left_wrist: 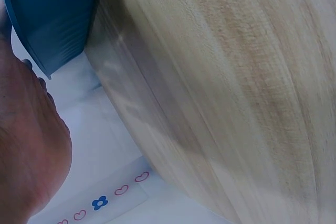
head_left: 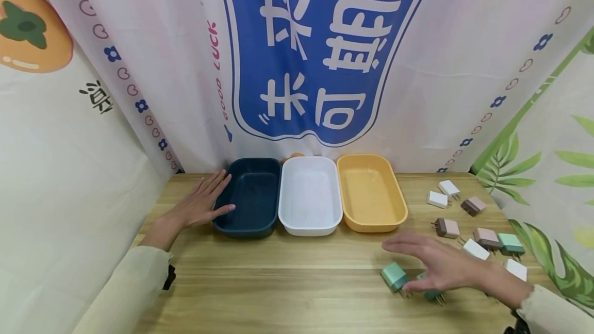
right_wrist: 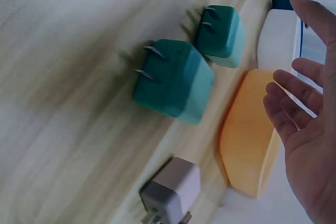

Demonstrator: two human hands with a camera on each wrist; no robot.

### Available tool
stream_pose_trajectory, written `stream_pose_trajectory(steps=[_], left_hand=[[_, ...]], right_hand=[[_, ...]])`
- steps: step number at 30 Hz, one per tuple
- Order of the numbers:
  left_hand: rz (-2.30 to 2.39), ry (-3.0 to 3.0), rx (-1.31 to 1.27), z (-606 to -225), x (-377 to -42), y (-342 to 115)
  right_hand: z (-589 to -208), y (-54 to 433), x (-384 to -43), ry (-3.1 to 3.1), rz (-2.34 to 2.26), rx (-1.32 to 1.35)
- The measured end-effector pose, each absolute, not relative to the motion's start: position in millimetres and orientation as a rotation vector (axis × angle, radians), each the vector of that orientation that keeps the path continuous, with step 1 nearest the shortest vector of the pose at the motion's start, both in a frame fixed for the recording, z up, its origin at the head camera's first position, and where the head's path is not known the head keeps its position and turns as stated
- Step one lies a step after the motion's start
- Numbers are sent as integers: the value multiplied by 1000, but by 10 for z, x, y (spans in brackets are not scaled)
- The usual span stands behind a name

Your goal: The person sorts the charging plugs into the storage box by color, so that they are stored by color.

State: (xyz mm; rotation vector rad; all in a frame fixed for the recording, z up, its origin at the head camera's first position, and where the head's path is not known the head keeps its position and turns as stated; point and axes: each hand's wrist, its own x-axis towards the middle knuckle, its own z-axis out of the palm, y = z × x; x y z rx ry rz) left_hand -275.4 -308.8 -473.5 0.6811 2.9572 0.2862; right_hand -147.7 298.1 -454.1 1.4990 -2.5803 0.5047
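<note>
Wood table [head_left: 287,293] w/ printed cloth [head_left: 431,92] behind. Just below R hand [head_left: 433,261], spread w/ nothing held: 2 green plugs [head_left: 393,274]. Could maybe knock one aside if closing too wide, b/c of near spacing. Boxy, smooth plastic w/ thin metal prongs [right_wrist: 145,74]. Far to left of this grip: L hand [head_left: 198,207], also spread, at rim of navy tray [head_left: 254,200].

Two green chargers [head_left: 394,277] (prongs bared) lie well apart from the navy tray [head_left: 252,195].
</note>
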Motion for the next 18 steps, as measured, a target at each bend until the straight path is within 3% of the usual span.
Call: stream_pose_trajectory(steps=[18], left_hand=[[313, 2957, 706, -4733, -2769, -3071]], right_hand=[[-4820, 2997, -1598, -2707, 733, 1606]])
